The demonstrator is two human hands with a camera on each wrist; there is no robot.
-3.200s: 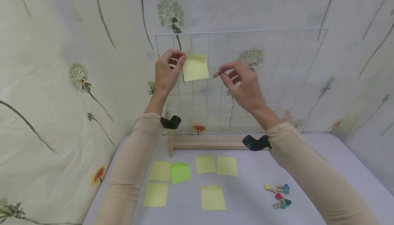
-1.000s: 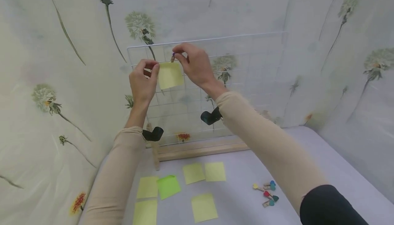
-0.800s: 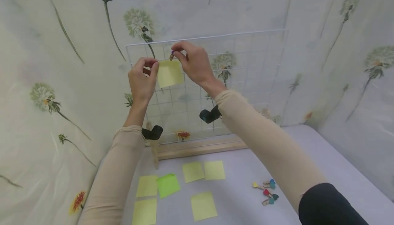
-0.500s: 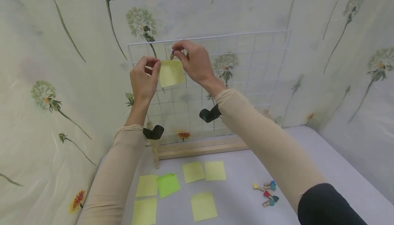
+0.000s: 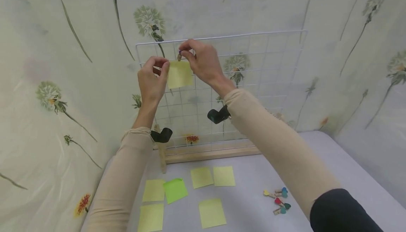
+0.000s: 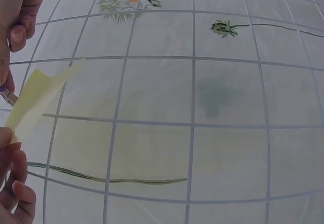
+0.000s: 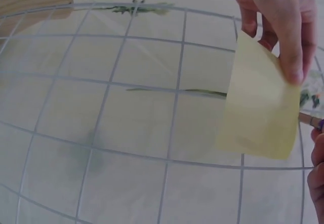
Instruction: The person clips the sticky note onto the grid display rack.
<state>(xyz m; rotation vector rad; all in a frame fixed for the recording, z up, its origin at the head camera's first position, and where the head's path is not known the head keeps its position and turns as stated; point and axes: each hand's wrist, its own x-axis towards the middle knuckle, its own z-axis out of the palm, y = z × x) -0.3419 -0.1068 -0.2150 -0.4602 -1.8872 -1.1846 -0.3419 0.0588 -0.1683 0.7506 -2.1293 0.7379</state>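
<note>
My left hand (image 5: 153, 80) pinches a yellow sticky note (image 5: 180, 75) by its upper left corner, up against the white wire grid (image 5: 247, 94). In my right hand (image 5: 204, 62) is a small wooden clothespin (image 5: 179, 56) with a purple end, pinched between thumb and fingers. Its tip points down at the note's top edge. The right wrist view has the clothespin (image 7: 310, 119) right at the edge of the note (image 7: 260, 107), beside the left hand's (image 7: 288, 31) fingers. In the left wrist view the note (image 6: 35, 97) bends slightly away from the grid wires.
A wooden base (image 5: 212, 155) carries the grid on a white table (image 5: 250, 203). Several yellow notes (image 5: 212, 213) and a green note (image 5: 176, 190) lie in front. More clothespins with coloured hearts (image 5: 279, 202) lie at the right. A flowered curtain (image 5: 63, 154) hangs behind.
My right hand has brought the clothespin from the right of the note up to its top edge. Over the last second both hands stay nearly still while the head view shifts slightly.
</note>
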